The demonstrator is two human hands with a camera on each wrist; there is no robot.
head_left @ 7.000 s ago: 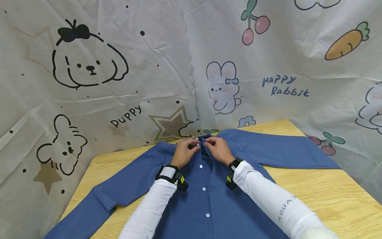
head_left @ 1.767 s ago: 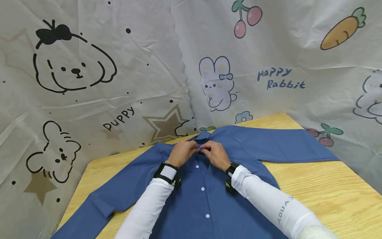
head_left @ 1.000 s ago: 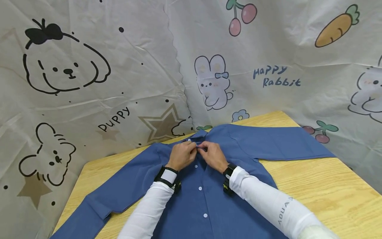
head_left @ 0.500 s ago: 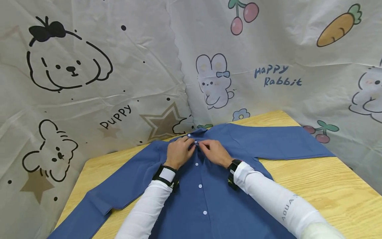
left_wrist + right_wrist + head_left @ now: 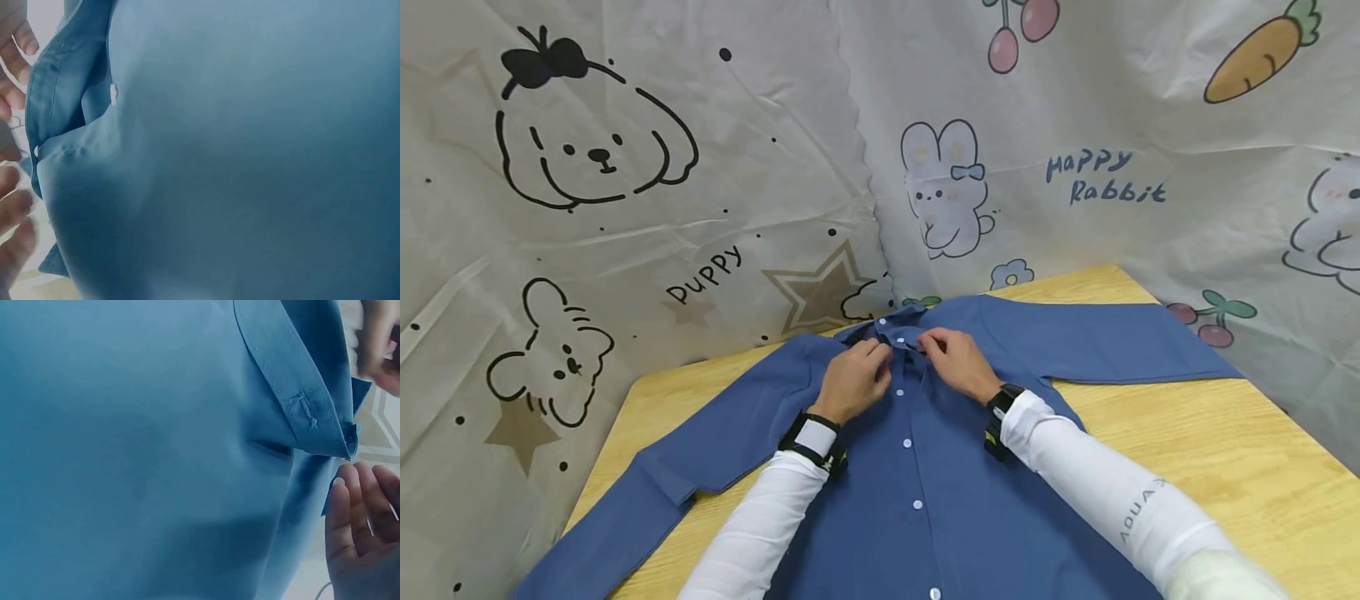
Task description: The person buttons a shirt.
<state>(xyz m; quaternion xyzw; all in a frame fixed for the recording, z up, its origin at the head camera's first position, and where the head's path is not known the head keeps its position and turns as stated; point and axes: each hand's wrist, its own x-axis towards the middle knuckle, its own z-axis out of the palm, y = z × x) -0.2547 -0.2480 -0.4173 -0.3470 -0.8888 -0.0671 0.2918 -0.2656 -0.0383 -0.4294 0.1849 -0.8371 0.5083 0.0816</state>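
Note:
A blue long-sleeved button-up shirt lies front up, with white buttons down its placket. At its neck, my left hand is beside the placket with loosely bent fingers. My right hand is across from it, fingertips close to a white button below the collar. In the right wrist view, the right hand's fingers are extended near the raised placket edge, where a stitched buttonhole shows. The left wrist view shows the left hand's fingers blurred and apart from the cloth. No held item shows in either hand.
The shirt covers much of a light wooden table, its sleeves spread left and right. Behind the table hangs a pale printed cloth with cartoon animals. Each wrist wears a black strap with a small camera.
Earlier, both hands met at the upper placket with fingertips pinching cloth. Since then they have drawn apart and the button between them shows. The head view has shifted slightly.

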